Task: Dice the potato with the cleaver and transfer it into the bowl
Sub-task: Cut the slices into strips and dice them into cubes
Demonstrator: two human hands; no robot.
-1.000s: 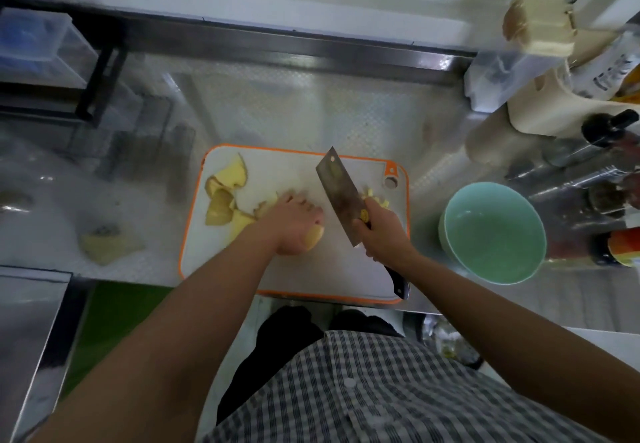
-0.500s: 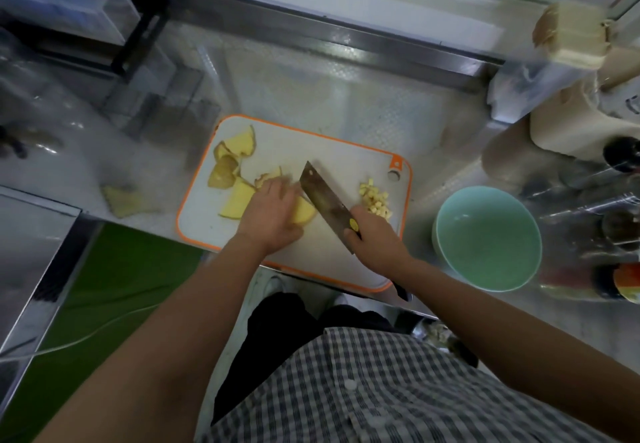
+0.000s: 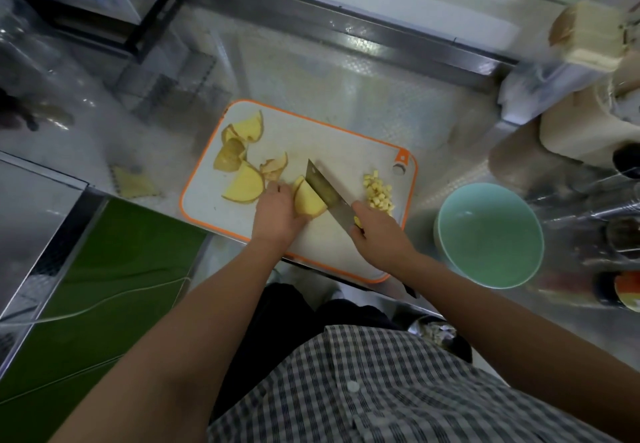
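Nearest us, the right hand (image 3: 377, 234) has its fingers wrapped around the handle of the broad steel cleaver (image 3: 323, 193), right up against the blade, which we judge gives firm control of each chop. The edge rests on the board, with the flat of the blade against the right face of the pale yellow potato wedge (image 3: 306, 201).

The left hand (image 3: 277, 214) curls over the wedge from the other side and pins it to the white, orange-rimmed cutting board (image 3: 346, 151). We think this is to stop it from sliding under the blade. How far its fingertips sit from the edge we cannot tell.

Just right of the blade lies a small heap of diced potato cubes (image 3: 377, 191), apart from the uncut stock. It is on the side nearest the mint-green round bowl (image 3: 491, 234), which stands on the counter beside the board. That should make for a short sweep later.

Farther left lie a flat yellow potato slice (image 3: 244, 184) and curled potato pieces (image 3: 242, 130), kept out of the cutting lane. We judge the dicing has barely begun, and nothing has gone into the bowl yet.
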